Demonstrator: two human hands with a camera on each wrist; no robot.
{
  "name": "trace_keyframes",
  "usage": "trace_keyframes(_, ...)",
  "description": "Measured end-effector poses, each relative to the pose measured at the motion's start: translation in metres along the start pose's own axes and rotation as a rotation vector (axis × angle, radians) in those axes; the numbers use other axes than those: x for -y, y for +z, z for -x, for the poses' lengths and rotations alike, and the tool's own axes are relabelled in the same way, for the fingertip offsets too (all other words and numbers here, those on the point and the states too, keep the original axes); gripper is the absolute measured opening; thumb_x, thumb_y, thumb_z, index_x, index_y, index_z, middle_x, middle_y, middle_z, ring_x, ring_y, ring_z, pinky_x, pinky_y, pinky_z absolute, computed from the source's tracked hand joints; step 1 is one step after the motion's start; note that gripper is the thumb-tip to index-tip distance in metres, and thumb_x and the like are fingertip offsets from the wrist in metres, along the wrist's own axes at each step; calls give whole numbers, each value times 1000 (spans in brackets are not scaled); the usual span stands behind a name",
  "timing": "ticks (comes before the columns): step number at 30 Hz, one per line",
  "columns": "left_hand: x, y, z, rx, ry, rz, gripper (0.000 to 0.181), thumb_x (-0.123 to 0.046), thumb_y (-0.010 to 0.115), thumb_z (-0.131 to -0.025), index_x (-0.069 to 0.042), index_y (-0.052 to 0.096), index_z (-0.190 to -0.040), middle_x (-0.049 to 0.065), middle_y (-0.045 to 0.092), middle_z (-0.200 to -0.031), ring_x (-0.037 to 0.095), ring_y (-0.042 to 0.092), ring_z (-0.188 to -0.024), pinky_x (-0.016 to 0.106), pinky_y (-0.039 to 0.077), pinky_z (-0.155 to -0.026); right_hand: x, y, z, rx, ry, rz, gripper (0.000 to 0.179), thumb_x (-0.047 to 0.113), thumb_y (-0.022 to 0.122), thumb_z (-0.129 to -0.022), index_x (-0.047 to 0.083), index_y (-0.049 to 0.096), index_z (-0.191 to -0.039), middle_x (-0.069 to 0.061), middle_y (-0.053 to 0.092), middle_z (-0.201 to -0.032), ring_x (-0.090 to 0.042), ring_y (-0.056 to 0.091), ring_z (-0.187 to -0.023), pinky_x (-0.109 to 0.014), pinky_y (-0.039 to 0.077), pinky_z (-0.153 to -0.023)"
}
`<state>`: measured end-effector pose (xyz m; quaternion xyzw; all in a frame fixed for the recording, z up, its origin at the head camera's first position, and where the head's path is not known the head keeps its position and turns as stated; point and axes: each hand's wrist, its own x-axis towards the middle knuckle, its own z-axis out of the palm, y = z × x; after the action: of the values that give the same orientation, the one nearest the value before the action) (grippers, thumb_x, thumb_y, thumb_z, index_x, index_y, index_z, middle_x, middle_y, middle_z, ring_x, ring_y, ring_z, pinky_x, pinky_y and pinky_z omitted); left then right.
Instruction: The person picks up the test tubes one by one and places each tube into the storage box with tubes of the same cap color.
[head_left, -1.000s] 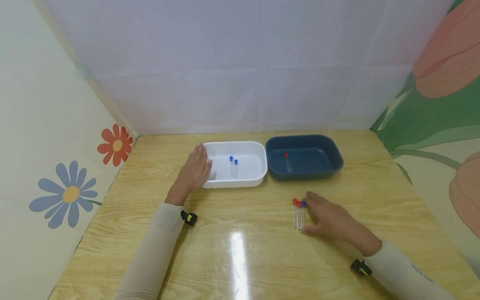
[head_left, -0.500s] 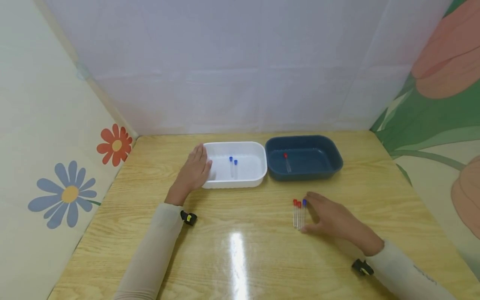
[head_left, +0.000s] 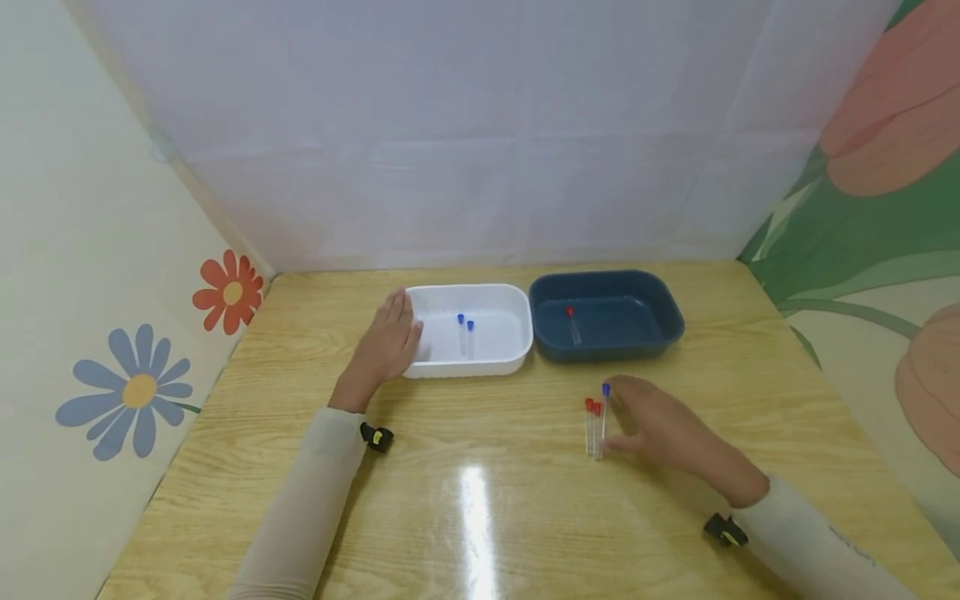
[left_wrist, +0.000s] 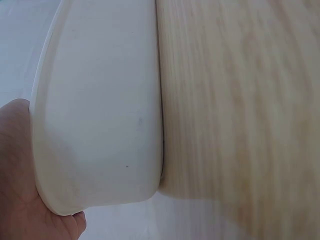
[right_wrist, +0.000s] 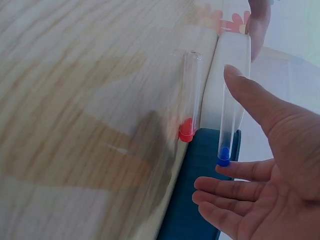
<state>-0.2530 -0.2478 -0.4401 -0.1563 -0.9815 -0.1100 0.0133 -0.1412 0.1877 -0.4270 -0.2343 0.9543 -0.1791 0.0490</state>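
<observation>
My left hand (head_left: pixel 384 342) rests against the left end of a white basin (head_left: pixel 472 367), its fingers straight and the thumb at the rim. Two blue-capped test tubes (head_left: pixel 461 333) lie inside that basin. My right hand (head_left: pixel 671 429) pinches another blue-capped test tube (right_wrist: pixel 226 122) lengthwise; in the right wrist view the thumb is at its clear end and the index finger at the cap. Its capped end is tipped up from the table. Just left of it, two red-capped test tubes (head_left: pixel 588 427) lie side by side on the table.
A dark blue basin (head_left: pixel 637 337) stands against the white basin's right side, with one red-capped test tube (head_left: pixel 574 327) in it. The wooden table (head_left: pixel 420 500) ends at a white backdrop (head_left: pixel 450 167). Flower-patterned panels (head_left: pixel 142 392) flank both sides.
The right hand has closed on the blue-capped tube, shifted it slightly from the red-capped pair and raised its capped end. The left hand has stayed in place.
</observation>
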Motion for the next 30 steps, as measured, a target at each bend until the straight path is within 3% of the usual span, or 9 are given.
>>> trace_keyframes(6,-1,-1,1,-1,-8,4,68,-35,20,-111,13,3,-156,26,-4,-166,42,2,-154,50,5,-125,2,-6,-3,-9,10,6,90,44,87,-77,-5,49,-143,-29,53,-142,-47,49,-132,-62,42,-106)
trace_keyframes(18,0,-1,1,6,-2,-1,68,-36,19,-111,13,2,-156,26,-6,-166,41,0,-155,50,4,-125,5,-15,-13,-68,-69,28,94,46,87,-77,-6,47,-144,-29,54,-141,-47,52,-130,-60,42,-107)
trace_keyframes(30,-1,-2,1,9,-3,-4,67,-35,19,-111,13,3,-156,26,-6,-166,42,1,-154,50,4,-125,16,-23,-24,-72,-107,22,94,46,86,-79,-6,46,-145,-28,52,-144,-45,49,-133,-59,41,-109)
